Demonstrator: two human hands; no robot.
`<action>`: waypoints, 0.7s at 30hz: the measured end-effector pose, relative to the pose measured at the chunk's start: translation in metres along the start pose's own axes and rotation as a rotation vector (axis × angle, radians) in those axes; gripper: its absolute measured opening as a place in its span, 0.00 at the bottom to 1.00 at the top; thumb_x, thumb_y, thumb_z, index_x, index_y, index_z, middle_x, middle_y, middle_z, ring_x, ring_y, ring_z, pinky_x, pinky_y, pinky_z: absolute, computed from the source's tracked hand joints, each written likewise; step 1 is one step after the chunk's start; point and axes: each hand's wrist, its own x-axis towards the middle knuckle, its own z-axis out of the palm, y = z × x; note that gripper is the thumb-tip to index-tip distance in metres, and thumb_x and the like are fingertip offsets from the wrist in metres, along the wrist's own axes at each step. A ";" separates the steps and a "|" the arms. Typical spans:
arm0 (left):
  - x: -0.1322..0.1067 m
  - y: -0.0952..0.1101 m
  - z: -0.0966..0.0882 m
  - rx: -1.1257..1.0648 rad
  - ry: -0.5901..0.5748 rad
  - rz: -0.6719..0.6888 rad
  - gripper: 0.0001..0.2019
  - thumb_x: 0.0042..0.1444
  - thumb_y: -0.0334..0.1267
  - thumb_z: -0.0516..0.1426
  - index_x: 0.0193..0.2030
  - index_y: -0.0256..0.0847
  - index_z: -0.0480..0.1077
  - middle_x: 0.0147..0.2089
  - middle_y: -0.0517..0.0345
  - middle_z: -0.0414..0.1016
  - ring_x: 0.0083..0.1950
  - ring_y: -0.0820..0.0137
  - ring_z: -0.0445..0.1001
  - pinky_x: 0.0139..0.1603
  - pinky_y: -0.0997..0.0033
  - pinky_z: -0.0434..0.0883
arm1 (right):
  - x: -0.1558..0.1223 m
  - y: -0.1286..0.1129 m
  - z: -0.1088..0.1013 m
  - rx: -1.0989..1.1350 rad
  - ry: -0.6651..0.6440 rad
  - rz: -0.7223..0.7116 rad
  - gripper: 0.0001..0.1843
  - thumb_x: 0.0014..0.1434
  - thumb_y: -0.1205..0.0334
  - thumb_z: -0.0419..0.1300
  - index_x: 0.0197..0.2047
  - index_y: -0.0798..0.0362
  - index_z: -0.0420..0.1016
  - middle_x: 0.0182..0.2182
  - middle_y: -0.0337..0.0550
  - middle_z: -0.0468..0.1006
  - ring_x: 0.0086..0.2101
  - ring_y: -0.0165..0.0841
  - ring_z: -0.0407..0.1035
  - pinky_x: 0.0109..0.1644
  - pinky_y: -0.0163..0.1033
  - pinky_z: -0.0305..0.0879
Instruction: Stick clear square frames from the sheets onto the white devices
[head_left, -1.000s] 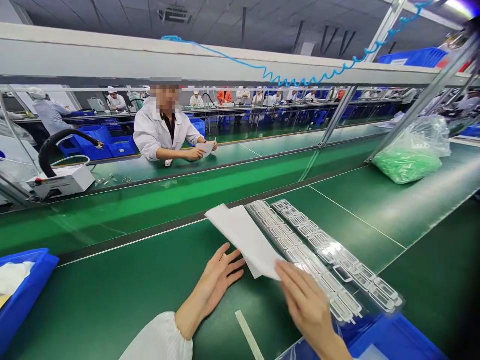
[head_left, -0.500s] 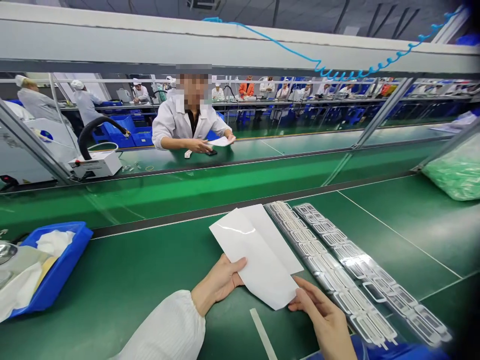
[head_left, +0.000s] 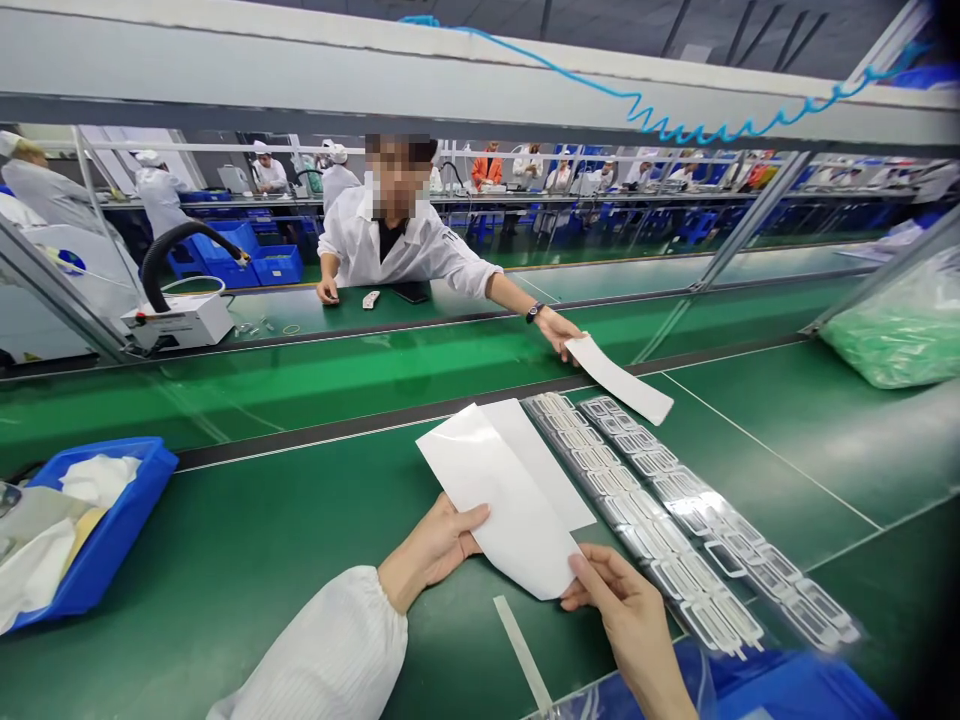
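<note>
My left hand (head_left: 433, 545) and my right hand (head_left: 626, 615) both pinch the near end of a glossy white sheet (head_left: 502, 505) held just above the green bench. A second white sheet (head_left: 544, 462) lies under it. To the right lie two long strips of small clear framed parts (head_left: 660, 510), running away from me. Across the belt a co-worker in a white coat reaches over, their hand (head_left: 559, 330) laying another white strip (head_left: 619, 378) down at the far end of the parts strips.
A blue bin (head_left: 112, 530) with white cloths sits at the left. A blue tray edge (head_left: 787, 690) shows at the bottom right. A bag of green items (head_left: 896, 335) rests at the far right. A small white machine with a black hose (head_left: 176, 320) stands beyond the belt.
The co-worker has stretched an arm across the belt and set a white strip by the parts strips. My hands keep hold of the white sheet, shifted slightly.
</note>
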 end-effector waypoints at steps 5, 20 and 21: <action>0.000 -0.005 0.000 0.124 -0.052 -0.012 0.28 0.51 0.32 0.66 0.58 0.40 0.64 0.63 0.41 0.65 0.60 0.48 0.68 0.51 0.49 0.75 | 0.005 0.002 0.004 0.060 0.024 0.045 0.25 0.44 0.46 0.72 0.35 0.59 0.74 0.20 0.45 0.76 0.20 0.33 0.71 0.24 0.36 0.72; 0.001 -0.012 -0.002 0.306 0.031 -0.029 0.46 0.52 0.32 0.64 0.71 0.48 0.41 0.57 0.42 0.70 0.51 0.56 0.75 0.37 0.61 0.79 | -0.002 -0.002 0.011 0.061 -0.022 0.037 0.25 0.50 0.45 0.68 0.39 0.59 0.71 0.22 0.46 0.77 0.23 0.35 0.73 0.30 0.39 0.74; 0.002 -0.012 -0.002 0.309 0.031 -0.019 0.46 0.52 0.32 0.64 0.71 0.47 0.41 0.56 0.42 0.71 0.50 0.56 0.76 0.38 0.62 0.79 | -0.003 -0.003 0.011 0.051 -0.010 0.015 0.24 0.51 0.45 0.68 0.39 0.59 0.71 0.22 0.46 0.77 0.23 0.35 0.73 0.30 0.39 0.73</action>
